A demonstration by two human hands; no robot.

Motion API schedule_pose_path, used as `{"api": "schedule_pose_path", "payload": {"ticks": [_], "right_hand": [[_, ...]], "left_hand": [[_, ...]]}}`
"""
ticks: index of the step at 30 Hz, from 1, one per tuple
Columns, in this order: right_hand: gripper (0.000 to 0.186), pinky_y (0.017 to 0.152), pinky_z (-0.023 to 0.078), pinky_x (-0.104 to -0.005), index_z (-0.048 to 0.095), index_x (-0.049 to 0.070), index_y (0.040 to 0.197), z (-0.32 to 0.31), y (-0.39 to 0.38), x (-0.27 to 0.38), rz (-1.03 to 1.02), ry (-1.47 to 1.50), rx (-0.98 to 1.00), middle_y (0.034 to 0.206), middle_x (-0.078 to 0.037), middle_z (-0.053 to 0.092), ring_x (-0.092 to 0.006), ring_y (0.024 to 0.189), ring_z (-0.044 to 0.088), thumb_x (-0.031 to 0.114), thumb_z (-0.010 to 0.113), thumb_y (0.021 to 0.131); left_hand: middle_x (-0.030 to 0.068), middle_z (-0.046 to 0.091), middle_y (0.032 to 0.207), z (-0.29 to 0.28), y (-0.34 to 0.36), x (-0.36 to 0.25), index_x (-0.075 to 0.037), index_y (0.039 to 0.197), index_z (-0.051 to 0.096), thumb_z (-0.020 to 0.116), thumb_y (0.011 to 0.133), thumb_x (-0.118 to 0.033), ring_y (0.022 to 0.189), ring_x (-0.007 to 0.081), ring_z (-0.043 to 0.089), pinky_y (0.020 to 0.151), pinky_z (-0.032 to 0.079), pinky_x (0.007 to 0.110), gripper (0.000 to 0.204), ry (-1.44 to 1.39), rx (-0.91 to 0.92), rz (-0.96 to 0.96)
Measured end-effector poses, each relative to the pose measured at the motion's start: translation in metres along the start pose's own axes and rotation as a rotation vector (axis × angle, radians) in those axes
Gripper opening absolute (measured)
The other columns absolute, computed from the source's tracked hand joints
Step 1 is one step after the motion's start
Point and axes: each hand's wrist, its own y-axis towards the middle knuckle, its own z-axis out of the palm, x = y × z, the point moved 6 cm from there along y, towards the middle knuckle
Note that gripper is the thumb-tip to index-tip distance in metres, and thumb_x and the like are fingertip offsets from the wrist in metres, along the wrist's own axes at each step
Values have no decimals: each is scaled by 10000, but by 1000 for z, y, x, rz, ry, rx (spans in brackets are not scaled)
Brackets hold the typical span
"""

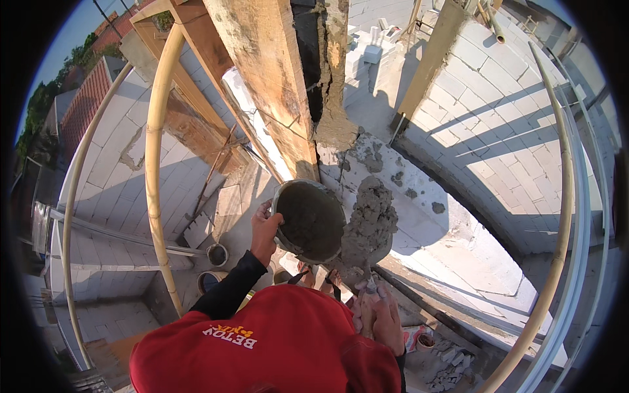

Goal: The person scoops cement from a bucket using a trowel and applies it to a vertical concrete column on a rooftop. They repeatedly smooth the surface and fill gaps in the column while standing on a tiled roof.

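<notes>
My left hand (265, 232) grips the rim of a dark, mortar-coated bucket (309, 223), thumb over the edge. The bucket is tilted so that its grey inside shows, close to the foot of a wooden formwork board (268, 72). To its right my right hand (381, 316) is closed round the handle of a trowel. Wet grey mortar (372, 216) is heaped over the trowel and hides most of its blade. Beyond it, smears of mortar lie on the white block wall top (426, 219), and more mortar clings at the column base (337, 128).
Bamboo poles stand at left (157, 144) and right (560, 196). White block walls (488, 111) rise on both sides. Far below lie a small bucket (217, 254) and rubble (452, 367). My feet (321, 278) are on a support beneath the bucket.
</notes>
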Motion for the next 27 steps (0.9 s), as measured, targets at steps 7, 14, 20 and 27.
{"api": "schedule_pose_path", "payload": {"ticks": [7,14,20,27], "right_hand": [[532,508,459,-283,434,-31,1463,14,-29,103,-588,17,-627,840,-111,570,-158,564,539,303,456,1050],[581,617,532,-341,415,-121,1466,77,66,148,-854,-253,-563,882,-172,655,-235,667,655,267,570,1062],[559,566,492,-303,431,-143,1463,122,148,156,-1313,-829,-474,896,-134,669,-130,673,626,197,599,1051],[495,541,460,-260,454,-83,1460,35,116,108,-573,-396,-191,857,-70,637,-97,615,573,208,549,1071]], "left_hand": [[-16,496,786,-30,-4,16,108,1411,532,692,777,-4,688,100,519,621,414,257,664,45,-122,-28],[-18,535,828,-72,-27,11,55,1346,571,680,788,-49,726,92,512,648,419,264,577,19,-209,-20],[34,627,919,-111,-22,35,44,1323,571,659,800,-30,794,119,580,717,472,253,535,-153,-248,11],[36,638,952,-93,-36,11,57,1366,549,650,804,-4,809,109,585,714,474,253,574,-102,-162,83]]}}
